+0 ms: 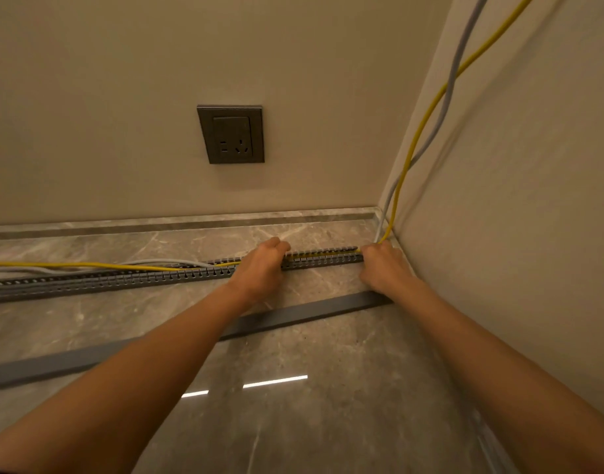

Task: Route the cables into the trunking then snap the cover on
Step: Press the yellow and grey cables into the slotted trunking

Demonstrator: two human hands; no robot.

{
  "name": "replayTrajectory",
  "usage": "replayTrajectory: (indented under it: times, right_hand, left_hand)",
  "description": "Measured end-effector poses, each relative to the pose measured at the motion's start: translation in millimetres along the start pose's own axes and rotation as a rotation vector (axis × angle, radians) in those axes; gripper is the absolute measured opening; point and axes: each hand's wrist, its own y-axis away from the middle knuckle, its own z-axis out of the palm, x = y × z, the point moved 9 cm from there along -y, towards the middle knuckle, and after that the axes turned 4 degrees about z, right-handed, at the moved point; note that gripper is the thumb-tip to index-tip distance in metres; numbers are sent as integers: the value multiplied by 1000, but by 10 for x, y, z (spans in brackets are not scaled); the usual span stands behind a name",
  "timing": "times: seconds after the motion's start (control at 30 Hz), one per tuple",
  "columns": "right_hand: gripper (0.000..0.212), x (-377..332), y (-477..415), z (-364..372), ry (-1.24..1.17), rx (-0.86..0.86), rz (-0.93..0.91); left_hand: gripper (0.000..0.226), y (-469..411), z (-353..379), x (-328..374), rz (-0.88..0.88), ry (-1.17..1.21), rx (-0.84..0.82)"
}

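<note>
A grey slotted trunking (163, 278) lies along the marble counter, running from the left edge to the right wall. A yellow cable (427, 107) and a grey cable (456, 73) hang down the right corner and run into the trunking, then leave it on the left and trail over the counter. My left hand (261, 265) sits over the trunking's middle with fingers curled down onto the cables. My right hand (384, 265) grips the cables at the trunking's right end, by the wall. The flat grey cover (293, 316) lies loose on the counter in front, under my forearms.
A dark wall socket (231, 134) sits on the back wall above the counter. A low marble upstand (191, 222) runs along the back edge. The right wall (516, 234) closes the corner beside my right hand.
</note>
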Motion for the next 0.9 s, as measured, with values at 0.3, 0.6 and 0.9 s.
replayTrajectory:
  times: [0.3,0.6,0.9]
  right_hand:
    - [36,-873,206,-27,-133,159,-183]
    - [35,-2042,336,132,-286,19,-347]
    - [28,-2632,324,259,-387,-49,-263]
  left_hand:
    - [38,407,-397,-701,-224,-12,150]
    - [32,740,-464,-1563,-358,-72,-37]
    - [29,819,-548,-1883,-297,-46,-111]
